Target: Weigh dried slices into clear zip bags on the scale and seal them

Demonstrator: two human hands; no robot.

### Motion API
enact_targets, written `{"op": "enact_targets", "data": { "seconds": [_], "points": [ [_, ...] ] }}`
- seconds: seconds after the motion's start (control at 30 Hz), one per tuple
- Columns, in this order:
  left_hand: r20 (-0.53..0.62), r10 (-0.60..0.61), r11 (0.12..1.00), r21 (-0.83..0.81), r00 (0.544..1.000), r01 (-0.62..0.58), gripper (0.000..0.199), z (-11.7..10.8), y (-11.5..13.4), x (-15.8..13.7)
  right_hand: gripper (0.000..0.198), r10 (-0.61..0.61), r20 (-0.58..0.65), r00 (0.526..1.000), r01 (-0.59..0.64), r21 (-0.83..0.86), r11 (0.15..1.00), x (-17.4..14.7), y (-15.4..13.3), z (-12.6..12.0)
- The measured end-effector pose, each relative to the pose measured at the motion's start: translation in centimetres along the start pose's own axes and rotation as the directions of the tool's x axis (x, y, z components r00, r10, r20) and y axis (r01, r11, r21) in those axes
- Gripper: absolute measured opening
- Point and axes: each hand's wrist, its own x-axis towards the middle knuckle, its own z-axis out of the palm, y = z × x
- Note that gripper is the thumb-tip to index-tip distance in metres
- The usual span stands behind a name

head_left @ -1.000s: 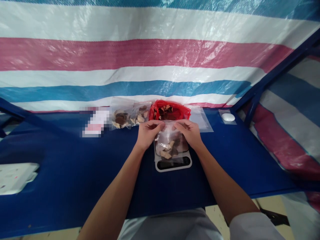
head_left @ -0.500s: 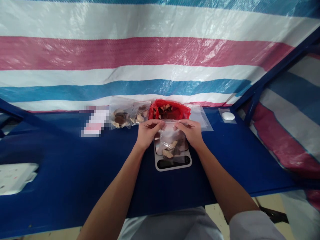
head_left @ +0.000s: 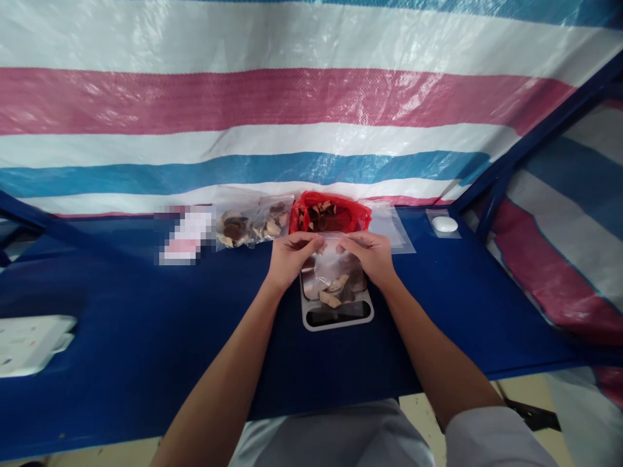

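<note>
Between my two hands is a clear plastic bag point(head_left: 327, 272) with several brown and tan dried pieces at its bottom. My left hand point(head_left: 293, 258) pinches the bag's top edge on the left. On the right, my right hand point(head_left: 370, 258) pinches the same edge, thumb and fingers together. Under the bag lies a white kitchen scale point(head_left: 307, 316), its dark display facing me. Just beyond my fingers stands an open red plastic bag point(head_left: 359, 217) holding more of the brown and tan pieces.
Two filled clear bags point(head_left: 234, 227) lie left of the red bag. Flat clear bags point(head_left: 396, 230) lie to its right. A white oval object point(head_left: 444, 224) sits farther right. A white power strip point(head_left: 29, 344) is at the left of the blue table point(head_left: 195, 350). A striped tarp point(head_left: 272, 97) hangs behind.
The pieces in the clear bag have shifted slightly right. Both hands keep their pinch on its top edge, nearly in place.
</note>
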Motion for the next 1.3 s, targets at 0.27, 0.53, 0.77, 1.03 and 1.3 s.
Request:
{"op": "enact_targets", "data": {
  "seconds": [0.27,0.53,0.77,1.03,1.3],
  "points": [
    [0.012,0.019,1.000,-0.012,1.000,-0.019,0.023,-0.05,-0.26,0.20,0.030,0.091,0.012,0.996,-0.091,0.061,0.994,-0.13,-0.21,0.30],
    [0.051,0.014,1.000,0.022,0.999,-0.015,0.023,-0.10,-0.14,0.09,0.026,0.063,0.003,0.998,-0.063,0.023,0.998,0.06,0.33,0.30],
    [0.048,0.023,1.000,-0.005,0.999,-0.023,0.022,-0.16,-0.38,0.12,0.027,0.075,0.029,0.997,-0.076,0.039,0.996,-0.06,0.08,0.14],
    [0.002,0.000,0.997,-0.077,1.000,0.000,0.021,-0.36,-0.28,0.21,0.026,0.031,0.034,0.999,-0.032,0.015,0.999,0.20,0.20,-0.52],
    [0.005,0.000,1.000,0.024,1.000,0.000,0.024,-0.21,-0.73,0.15,0.027,0.038,0.079,0.996,-0.034,-0.048,0.998,-0.06,-0.02,-0.39]
  ]
}}
